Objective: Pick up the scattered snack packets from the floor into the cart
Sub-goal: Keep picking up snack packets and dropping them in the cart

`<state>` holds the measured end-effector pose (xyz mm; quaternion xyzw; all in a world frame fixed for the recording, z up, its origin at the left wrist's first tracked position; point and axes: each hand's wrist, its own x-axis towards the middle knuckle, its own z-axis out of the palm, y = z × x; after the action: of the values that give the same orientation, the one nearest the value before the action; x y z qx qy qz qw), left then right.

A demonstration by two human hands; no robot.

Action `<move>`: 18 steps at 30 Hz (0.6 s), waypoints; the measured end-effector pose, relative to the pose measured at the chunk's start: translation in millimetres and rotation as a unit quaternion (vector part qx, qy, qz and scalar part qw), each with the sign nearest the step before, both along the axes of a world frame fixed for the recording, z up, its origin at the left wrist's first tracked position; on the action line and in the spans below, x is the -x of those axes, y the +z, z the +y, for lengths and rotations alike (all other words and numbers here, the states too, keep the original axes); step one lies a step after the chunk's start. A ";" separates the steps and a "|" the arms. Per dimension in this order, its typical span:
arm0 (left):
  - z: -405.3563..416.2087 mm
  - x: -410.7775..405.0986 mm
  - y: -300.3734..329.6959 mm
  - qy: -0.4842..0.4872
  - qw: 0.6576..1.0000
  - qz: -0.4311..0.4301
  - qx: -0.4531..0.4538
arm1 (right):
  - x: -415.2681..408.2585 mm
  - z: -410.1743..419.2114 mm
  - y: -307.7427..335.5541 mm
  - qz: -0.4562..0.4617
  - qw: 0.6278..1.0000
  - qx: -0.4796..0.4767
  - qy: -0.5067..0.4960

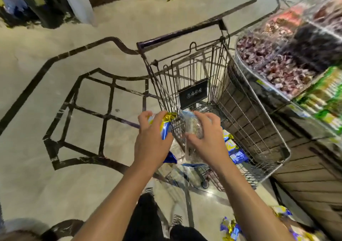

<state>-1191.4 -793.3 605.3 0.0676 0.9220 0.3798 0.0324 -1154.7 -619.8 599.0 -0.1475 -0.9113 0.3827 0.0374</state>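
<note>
- Left hand (pixel 153 135): grasping blue-and-gold packet (pixel 166 127); lower end of packet hidden behind the palm, a blue corner showing below the wrist.
- Right hand (pixel 207 137): grasping clear packet (pixel 194 127); contents blurred, print unreadable.
- Both held packets: at the near left wall of the cart (pixel 249 129), clear one over the basket, blue-and-gold one just outside the wires.
- Packets in cart (pixel 232 148): at least three blue-and-yellow ones visible beside the right forearm; exact count not determinable, stack partly hidden by arm and hand.
- Packets on floor (pixel 229 228): one cluster lower centre-right, another (pixel 281 211) near the display base; both blurred, partly cut off by the right arm, count uncertain.
- Cart sign (pixel 193 93): one black plate on the far wall, text illegible.
- Display (pixel 277 59) at right: bins of wrapped sweets, blurred, cut off at the edge.
- Floor (pixel 55 157): pale with dark inlay lines.
</note>
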 end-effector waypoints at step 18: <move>131.2 174.3 -11.3 -0.247 0.969 -0.010 -0.005 | 93.9 93.6 -15.6 -0.038 0.968 -0.003 -0.247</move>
<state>-1365.7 -662.1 594.0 0.2897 0.8745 0.3653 0.1338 -1248.6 -526.2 583.4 -0.3828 -0.8482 0.3531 0.0962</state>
